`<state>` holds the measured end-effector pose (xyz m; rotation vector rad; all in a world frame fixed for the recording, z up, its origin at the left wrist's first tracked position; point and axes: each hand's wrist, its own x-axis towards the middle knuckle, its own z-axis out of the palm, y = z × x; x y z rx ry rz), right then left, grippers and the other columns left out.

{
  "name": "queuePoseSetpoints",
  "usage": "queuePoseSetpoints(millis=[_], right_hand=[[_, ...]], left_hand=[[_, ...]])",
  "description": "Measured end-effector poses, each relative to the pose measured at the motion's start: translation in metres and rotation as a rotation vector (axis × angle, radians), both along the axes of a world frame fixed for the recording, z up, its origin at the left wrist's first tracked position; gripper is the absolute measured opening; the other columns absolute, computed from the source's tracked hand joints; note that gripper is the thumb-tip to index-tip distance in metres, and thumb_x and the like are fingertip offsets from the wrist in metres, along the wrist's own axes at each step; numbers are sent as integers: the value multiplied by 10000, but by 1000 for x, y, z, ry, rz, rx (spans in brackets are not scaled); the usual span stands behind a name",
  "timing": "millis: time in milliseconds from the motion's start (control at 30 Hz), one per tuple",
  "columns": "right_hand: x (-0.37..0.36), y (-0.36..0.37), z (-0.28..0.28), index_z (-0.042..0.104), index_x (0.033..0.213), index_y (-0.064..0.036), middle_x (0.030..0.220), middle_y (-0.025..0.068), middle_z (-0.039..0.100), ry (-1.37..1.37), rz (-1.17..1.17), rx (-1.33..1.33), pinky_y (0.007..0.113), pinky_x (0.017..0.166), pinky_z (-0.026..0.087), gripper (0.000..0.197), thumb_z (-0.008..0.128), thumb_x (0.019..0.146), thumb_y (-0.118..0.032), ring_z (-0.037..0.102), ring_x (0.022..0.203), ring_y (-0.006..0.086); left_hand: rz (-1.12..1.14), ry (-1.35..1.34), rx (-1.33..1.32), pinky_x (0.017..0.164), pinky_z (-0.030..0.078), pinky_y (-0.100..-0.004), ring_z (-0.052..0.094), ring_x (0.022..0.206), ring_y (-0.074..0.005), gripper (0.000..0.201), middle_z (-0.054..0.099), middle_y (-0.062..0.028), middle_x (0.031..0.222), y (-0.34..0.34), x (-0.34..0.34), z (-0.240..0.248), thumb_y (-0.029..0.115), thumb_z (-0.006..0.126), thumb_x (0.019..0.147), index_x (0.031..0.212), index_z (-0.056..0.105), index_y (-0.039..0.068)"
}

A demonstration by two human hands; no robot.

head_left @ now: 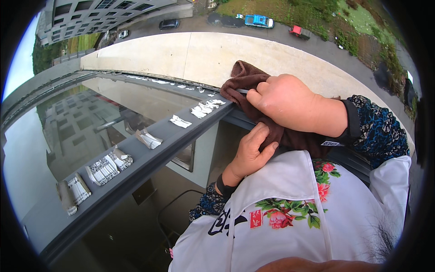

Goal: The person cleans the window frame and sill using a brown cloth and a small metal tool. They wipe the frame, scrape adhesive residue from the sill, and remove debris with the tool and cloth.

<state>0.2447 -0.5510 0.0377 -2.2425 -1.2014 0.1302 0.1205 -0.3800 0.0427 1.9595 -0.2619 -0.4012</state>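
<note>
A dark brown cloth is bunched over the corner of a grey window frame. My right hand is closed in a fist over the cloth. From under its fingers sticks a thin pale strip, whose kind I cannot make out. My left hand, lower and nearer to me, pinches an edge of the same cloth between thumb and fingers. Along the frame, left of the hands, lie torn pieces of peeled white film and several curled strips with printed backing.
Beyond the frame runs a pale concrete ledge, with a long drop to a road holding a blue truck and a red truck. Reflective glass fills the left side. A dark chair frame stands indoors below.
</note>
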Motion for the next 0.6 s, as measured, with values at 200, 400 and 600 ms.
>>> queuePoseSetpoints(millis=[200, 400, 600], right_hand=[[23, 39, -5, 679, 912, -25, 709, 135, 694, 84, 25, 40, 433, 609, 579, 162, 667, 779, -117, 716, 707, 326], [32, 23, 9, 699, 825, -30, 719, 150, 698, 151, 124, -79, 436, 613, 578, 126, 676, 764, -138, 710, 698, 344], [23, 10, 11, 704, 817, -31, 712, 160, 695, 178, 86, -39, 436, 604, 576, 123, 683, 754, -134, 712, 693, 349]], left_hand=[[63, -64, 43, 798, 518, -373, 615, 876, -379, 327, 609, -201, 1037, 0, -4, -9, 63, 698, 865, 1146, 577, -52], [209, 62, -52, 844, 529, -372, 668, 946, -350, 422, 657, -205, 1089, 4, -17, -22, 93, 709, 875, 1245, 565, -50], [206, 74, -108, 840, 535, -367, 684, 940, -312, 477, 672, -186, 1104, 6, -19, -27, 98, 705, 886, 1311, 541, -43]])
